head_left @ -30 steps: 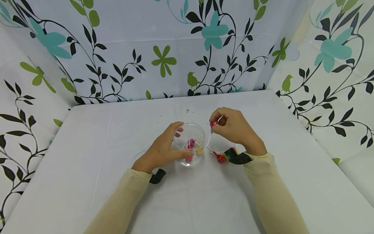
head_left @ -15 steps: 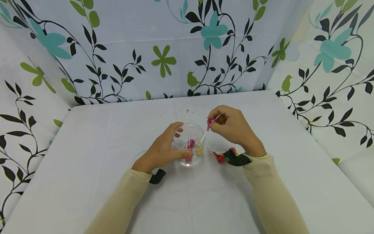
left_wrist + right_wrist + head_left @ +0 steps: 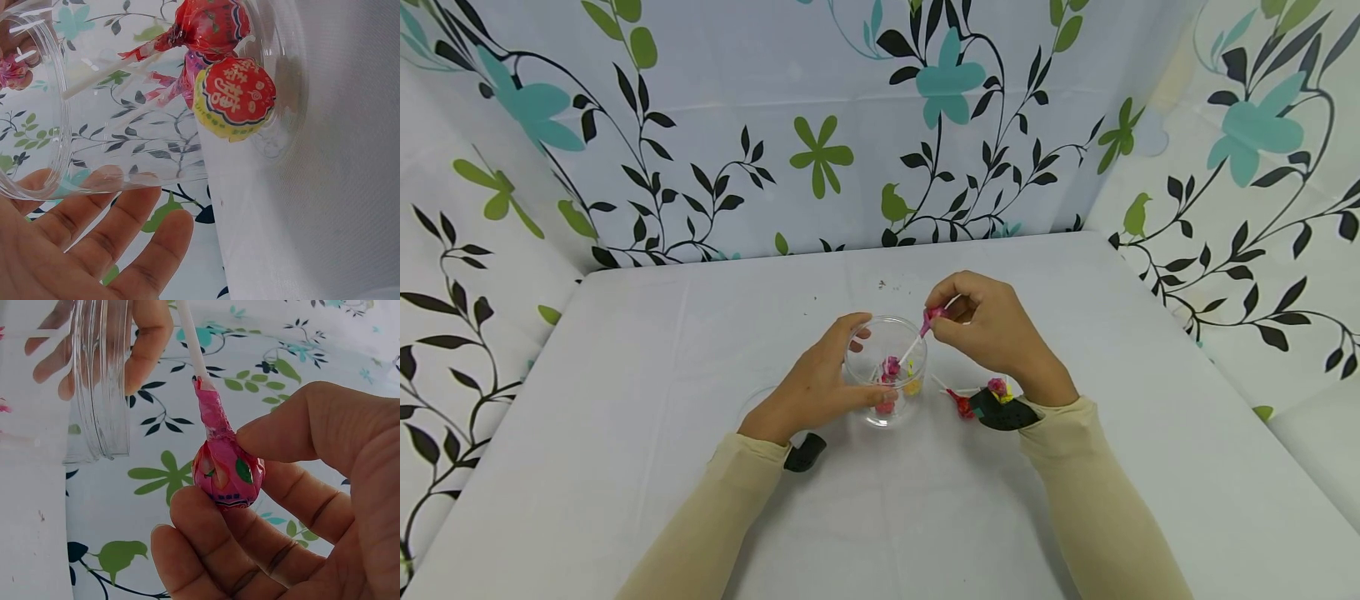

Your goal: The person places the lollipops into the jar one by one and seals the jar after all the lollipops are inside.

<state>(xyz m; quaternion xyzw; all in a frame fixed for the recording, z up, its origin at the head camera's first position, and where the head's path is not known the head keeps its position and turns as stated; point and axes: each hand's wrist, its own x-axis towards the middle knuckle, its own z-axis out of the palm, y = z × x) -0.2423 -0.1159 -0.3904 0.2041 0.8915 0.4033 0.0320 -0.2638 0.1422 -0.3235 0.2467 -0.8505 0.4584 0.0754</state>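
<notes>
My left hand point(image 3: 820, 375) grips a clear plastic jar point(image 3: 860, 360) that stands upright on the table, thumb in front and fingers behind. Inside, the left wrist view shows a red-wrapped lollipop point(image 3: 212, 25), a yellow-and-red one point(image 3: 235, 99) and a pink-purple one point(image 3: 189, 80) partly hidden behind them. My right hand point(image 3: 1000, 329), just right of the jar's rim, pinches a pink lollipop point(image 3: 226, 476) by its wrapped head. Its white stick point(image 3: 192, 340) slants down to the left, over or into the jar's mouth.
Right of the jar, a red lollipop point(image 3: 962, 405) and a pink one point(image 3: 997, 387) lie on the white tabletop point(image 3: 625, 417), partly covered by the right wrist's black strap. A clear round lid point(image 3: 751, 400) lies beside the left wrist. Dark specks point(image 3: 882, 285) dot the table behind.
The right hand has brought the pink lollipop leftward to the jar's rim, its stick tilting toward the mouth. The left hand and jar have stayed put.
</notes>
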